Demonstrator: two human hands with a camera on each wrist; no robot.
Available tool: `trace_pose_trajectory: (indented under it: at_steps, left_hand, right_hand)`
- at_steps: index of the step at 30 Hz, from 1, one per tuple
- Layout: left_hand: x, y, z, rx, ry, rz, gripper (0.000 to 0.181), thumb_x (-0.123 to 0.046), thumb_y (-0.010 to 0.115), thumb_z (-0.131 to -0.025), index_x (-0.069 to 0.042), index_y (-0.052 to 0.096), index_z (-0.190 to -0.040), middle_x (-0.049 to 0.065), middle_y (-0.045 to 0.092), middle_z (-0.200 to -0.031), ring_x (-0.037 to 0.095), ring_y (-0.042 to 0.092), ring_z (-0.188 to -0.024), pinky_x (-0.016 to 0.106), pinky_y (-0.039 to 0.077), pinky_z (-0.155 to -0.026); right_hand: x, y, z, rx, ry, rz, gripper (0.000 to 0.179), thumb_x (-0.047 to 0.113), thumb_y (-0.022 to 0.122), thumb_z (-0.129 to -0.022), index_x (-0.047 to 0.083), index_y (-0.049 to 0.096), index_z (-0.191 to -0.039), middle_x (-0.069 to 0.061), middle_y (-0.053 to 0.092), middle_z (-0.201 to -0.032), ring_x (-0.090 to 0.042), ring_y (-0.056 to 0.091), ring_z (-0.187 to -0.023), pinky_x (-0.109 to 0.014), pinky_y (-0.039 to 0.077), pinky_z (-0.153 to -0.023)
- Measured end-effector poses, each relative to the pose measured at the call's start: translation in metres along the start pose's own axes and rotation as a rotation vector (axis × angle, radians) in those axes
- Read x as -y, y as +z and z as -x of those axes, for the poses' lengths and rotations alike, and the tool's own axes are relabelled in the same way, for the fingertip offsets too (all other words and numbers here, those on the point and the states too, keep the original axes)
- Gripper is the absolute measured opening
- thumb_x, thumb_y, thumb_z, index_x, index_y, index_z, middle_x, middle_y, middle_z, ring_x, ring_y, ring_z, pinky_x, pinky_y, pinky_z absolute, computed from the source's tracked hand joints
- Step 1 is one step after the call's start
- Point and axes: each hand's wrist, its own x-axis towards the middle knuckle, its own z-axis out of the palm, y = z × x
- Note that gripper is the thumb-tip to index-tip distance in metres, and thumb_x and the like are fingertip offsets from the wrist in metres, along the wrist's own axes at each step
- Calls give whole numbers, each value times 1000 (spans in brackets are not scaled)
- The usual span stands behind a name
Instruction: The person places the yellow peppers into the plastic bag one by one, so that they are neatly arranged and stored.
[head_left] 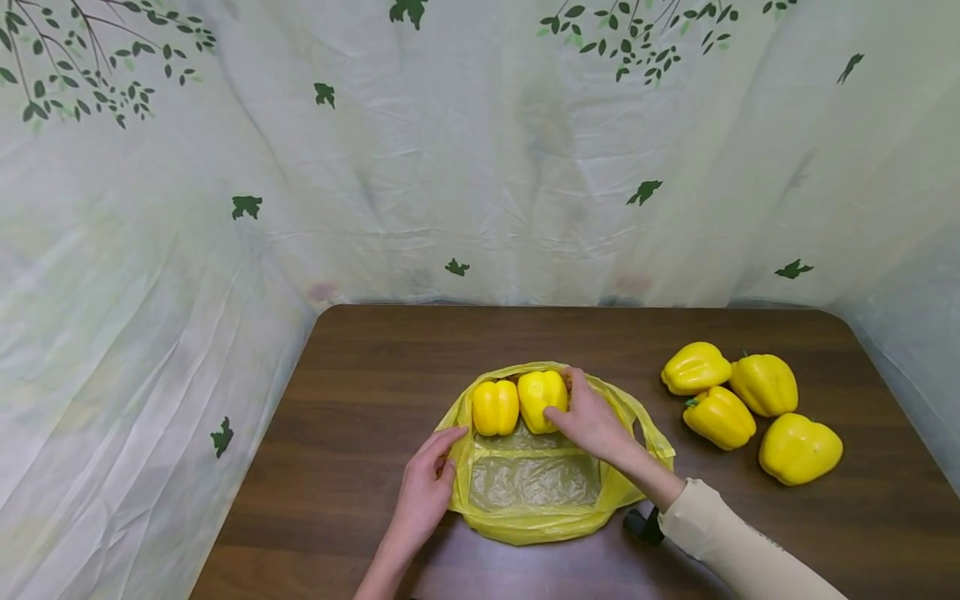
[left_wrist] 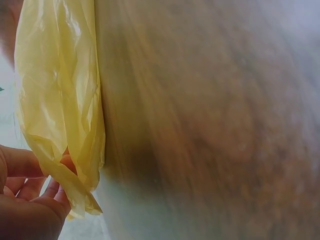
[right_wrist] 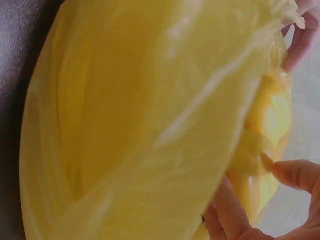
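An open yellow plastic bag [head_left: 525, 528] lies on the table, its mouth spread wide. Inside, toward its far side, two yellow bell peppers stand side by side: a left pepper [head_left: 495, 408] and a right pepper [head_left: 539, 400]. My right hand [head_left: 596, 427] reaches in over the bag's right side and grips the right pepper between thumb and fingers. In the right wrist view, the thumb presses on that pepper [right_wrist: 250, 170], and the bag wall hides part of the fingers. At the left rim my left hand [head_left: 424, 482] pinches the bag's edge [left_wrist: 75, 187].
Several more yellow bell peppers [head_left: 720, 418] lie grouped on the right of the brown wooden table [head_left: 360, 392]. A small black object [head_left: 643, 527] shows beneath the right wrist. Pale leaf-printed cloth [head_left: 480, 167] hangs behind the table.
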Motion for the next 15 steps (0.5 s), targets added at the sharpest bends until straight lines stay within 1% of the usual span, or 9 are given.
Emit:
trace_pose_trajectory:
  at_steps: [10, 15]
  left_hand:
    - [-2, 0, 0, 5, -16, -6, 46, 16, 56, -86, -8, 68, -123, -3, 62, -125, 16, 57, -113, 32, 50, -88]
    - [-3, 0, -1, 5, -12, -12, 46, 16, 56, -86, -8, 68, -123, -2, 62, -125, 16, 57, -113, 32, 51, -88]
  right_hand:
    - [-2, 1, 1, -7, -8, -51, 75, 27, 73, -88, -2, 31, -143, -24, 49, -138, -30, 59, -107, -43, 50, -87]
    - [-3, 1, 2, -9, 5, -65, 76, 27, 73, -88, -1, 31, -144, -24, 49, -138, -30, 60, -106, -42, 51, -85]
